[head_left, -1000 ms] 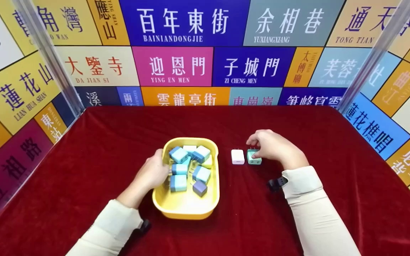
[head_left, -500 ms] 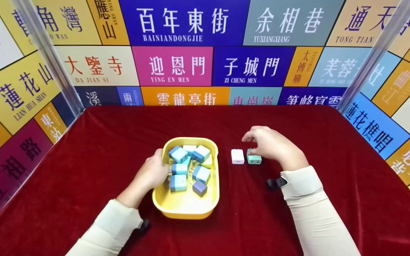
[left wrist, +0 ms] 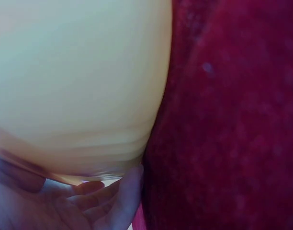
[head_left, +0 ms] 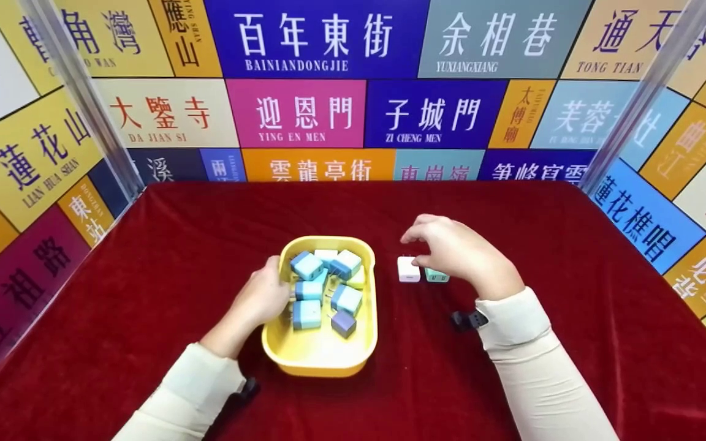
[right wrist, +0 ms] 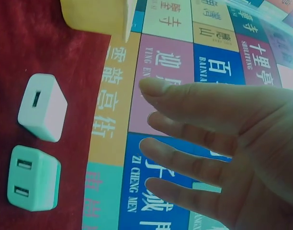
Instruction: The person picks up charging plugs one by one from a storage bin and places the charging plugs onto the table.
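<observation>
A yellow plastic tub [head_left: 319,361] stands on the red cloth with several charger plugs inside: blue-and-turquoise ones [head_left: 307,314], a dark purple one [head_left: 344,323] and paler ones at the far end. My left hand [head_left: 261,294] grips the tub's left side, the thumb at the rim; the left wrist view shows fingers [left wrist: 127,196] against its outer wall. To the tub's right, a white charger plug [head_left: 409,269] and a green charger plug [head_left: 437,275] with two ports lie side by side. My right hand [head_left: 460,254] hovers over them, fingers spread and holding nothing, partly covering the green one.
Dark red velvet cloth [head_left: 206,226] covers the table. Panels with large printed characters [head_left: 304,113] rise behind and at both sides. Clear upright posts [head_left: 629,104] stand at the table's back corners.
My right hand has moved left, from over the green charger plug toward the white one. Both plugs lie where they were. The left hand and the tub have stayed in place.
</observation>
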A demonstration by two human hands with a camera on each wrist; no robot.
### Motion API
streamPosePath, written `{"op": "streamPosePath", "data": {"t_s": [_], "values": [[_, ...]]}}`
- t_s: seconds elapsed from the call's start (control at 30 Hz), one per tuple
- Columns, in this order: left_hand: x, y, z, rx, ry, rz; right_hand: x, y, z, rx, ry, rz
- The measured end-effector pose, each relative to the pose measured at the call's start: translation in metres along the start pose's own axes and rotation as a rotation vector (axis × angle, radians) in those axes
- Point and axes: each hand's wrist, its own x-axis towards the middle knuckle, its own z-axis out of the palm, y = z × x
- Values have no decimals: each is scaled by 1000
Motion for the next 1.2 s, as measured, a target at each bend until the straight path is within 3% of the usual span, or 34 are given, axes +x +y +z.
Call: {"op": "streamPosePath", "data": {"t_s": [0.37,0.63,1.2], "values": [[0,0,-1,8,9,14,0,-22,-2,-33,21,-71],[0,0,-1,9,21,19,0,-39,-4,-41,-5,-58],[0,-1,0,5,9,14,3,-69,13,-105,22,-270]]}}
